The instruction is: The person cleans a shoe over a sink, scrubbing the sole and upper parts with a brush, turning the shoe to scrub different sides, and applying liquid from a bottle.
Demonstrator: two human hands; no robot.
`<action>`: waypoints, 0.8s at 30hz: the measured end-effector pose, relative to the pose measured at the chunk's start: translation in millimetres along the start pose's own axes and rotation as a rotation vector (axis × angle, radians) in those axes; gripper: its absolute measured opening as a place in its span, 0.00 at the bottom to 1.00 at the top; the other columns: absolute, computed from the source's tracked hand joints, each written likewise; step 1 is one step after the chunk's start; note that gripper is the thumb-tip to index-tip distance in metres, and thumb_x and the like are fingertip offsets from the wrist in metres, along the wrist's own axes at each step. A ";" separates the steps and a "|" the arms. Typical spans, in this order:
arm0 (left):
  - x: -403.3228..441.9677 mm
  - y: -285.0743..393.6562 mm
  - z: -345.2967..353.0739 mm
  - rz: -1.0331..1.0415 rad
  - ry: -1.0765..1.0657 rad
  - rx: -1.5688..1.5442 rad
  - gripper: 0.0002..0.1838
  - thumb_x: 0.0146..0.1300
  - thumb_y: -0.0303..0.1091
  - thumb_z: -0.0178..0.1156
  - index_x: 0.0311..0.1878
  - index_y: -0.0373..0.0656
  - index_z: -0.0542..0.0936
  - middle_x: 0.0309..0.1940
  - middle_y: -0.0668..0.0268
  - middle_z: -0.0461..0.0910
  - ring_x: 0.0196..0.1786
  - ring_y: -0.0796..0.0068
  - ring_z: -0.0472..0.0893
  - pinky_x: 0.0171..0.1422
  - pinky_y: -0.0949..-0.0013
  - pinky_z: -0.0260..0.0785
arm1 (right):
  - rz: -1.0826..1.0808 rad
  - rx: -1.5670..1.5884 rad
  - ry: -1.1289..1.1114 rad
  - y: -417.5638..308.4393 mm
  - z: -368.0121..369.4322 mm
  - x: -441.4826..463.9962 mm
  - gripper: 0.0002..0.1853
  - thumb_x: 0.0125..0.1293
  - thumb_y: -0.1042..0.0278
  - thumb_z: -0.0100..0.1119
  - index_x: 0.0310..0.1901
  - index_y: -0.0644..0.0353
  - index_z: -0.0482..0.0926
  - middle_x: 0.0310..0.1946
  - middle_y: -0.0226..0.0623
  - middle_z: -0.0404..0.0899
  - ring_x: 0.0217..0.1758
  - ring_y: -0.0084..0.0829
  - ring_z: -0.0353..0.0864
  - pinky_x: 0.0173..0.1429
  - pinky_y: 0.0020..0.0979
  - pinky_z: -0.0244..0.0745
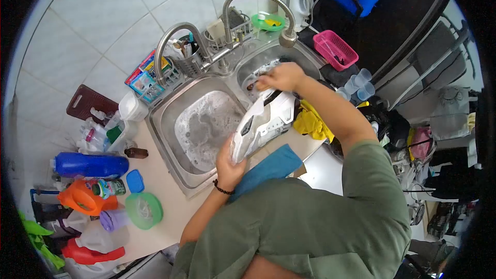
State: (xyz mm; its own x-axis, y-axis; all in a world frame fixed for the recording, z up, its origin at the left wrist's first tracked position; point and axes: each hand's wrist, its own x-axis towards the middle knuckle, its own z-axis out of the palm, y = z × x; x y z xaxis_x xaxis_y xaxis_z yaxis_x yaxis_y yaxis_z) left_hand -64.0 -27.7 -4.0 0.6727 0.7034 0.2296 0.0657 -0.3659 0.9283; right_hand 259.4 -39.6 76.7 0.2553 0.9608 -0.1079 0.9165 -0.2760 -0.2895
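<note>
I'm in a cramped kitchen or washing-up area: a double steel sink (209, 124), tiled wall (82, 31), white electric kettle (293, 2), utensil holder (190, 62) and detergent-like bottles (88, 196).

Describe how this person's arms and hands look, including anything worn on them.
The left hand and right hand wear no gloves. A dark beaded bracelet circles the left wrist. The short, loose sleeves are dull olive green, leaving the forearms uncovered.
</note>
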 end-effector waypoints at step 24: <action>-7.1 0.0 -24.2 0.059 -0.053 0.039 0.39 0.48 0.19 0.63 0.69 0.36 0.69 0.63 0.53 0.75 0.67 0.61 0.74 0.71 0.64 0.64 | 0.317 0.096 0.062 53.8 30.4 -13.2 0.35 0.67 0.28 0.36 0.44 0.46 0.88 0.40 0.46 0.86 0.45 0.47 0.85 0.50 0.44 0.79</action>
State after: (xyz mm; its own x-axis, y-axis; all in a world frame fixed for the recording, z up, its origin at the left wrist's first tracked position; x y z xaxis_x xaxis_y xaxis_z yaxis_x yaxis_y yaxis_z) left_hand -86.6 -17.9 1.5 0.7145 0.6467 0.2669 0.0522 -0.4298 0.9014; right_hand 295.9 -67.9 33.6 0.5443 0.8254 -0.1496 0.7557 -0.5599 -0.3398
